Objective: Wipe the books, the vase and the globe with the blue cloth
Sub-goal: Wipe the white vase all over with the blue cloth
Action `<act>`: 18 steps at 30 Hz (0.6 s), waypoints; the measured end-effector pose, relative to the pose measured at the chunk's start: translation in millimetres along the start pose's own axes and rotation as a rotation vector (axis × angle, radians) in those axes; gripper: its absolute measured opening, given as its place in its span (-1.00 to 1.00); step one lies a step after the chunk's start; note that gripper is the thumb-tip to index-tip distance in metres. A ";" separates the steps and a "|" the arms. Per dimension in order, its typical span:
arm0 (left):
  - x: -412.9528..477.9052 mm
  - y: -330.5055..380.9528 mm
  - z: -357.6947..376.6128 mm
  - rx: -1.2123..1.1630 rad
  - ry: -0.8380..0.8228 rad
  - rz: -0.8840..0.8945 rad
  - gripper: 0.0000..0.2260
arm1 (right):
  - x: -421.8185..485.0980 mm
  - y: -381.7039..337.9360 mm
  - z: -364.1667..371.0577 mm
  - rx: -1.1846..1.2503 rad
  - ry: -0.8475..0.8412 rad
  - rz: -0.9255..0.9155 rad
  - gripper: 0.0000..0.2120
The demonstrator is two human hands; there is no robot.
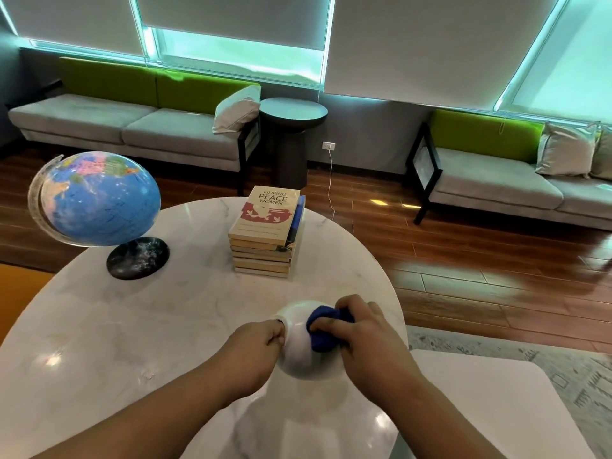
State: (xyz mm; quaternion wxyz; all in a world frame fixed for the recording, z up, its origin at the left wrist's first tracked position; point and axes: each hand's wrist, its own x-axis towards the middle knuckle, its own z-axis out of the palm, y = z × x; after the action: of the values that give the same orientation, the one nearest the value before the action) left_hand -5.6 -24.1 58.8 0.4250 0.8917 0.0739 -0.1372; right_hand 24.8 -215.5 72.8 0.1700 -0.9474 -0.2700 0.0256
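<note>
1. The right hand (361, 329) clutches the cloth (323, 329) and presses it on the vase (298, 356).
2. The left hand (258, 339) grips the vase's left side.
3. The vase stands on the near part of the desk (132, 326), with the books (265, 233) behind it and the globe (99, 197) far left.

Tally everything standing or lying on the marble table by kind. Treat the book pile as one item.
globe: 1
stack of books: 1
white vase: 1
blue cloth: 1
Total: 4
</note>
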 end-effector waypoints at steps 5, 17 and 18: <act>-0.3 2.4 -0.1 0.008 -0.003 0.000 -0.73 | -1.2 -8.3 1.5 -0.056 -0.071 -0.088 -0.55; -1.4 -27.5 -4.6 -0.052 0.051 -0.006 -0.79 | -19.2 37.0 56.2 0.507 -0.010 0.200 -0.49; -1.8 -30.8 -5.6 -0.055 0.032 -0.013 -0.79 | -20.2 42.7 59.6 0.558 0.011 0.274 -0.47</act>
State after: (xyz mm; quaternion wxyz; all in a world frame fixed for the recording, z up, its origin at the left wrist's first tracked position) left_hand -13.9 -0.4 40.0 0.4471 0.8813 0.0903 -0.1234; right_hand 20.7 -241.6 1.5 0.4197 -0.8919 -0.1216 0.1164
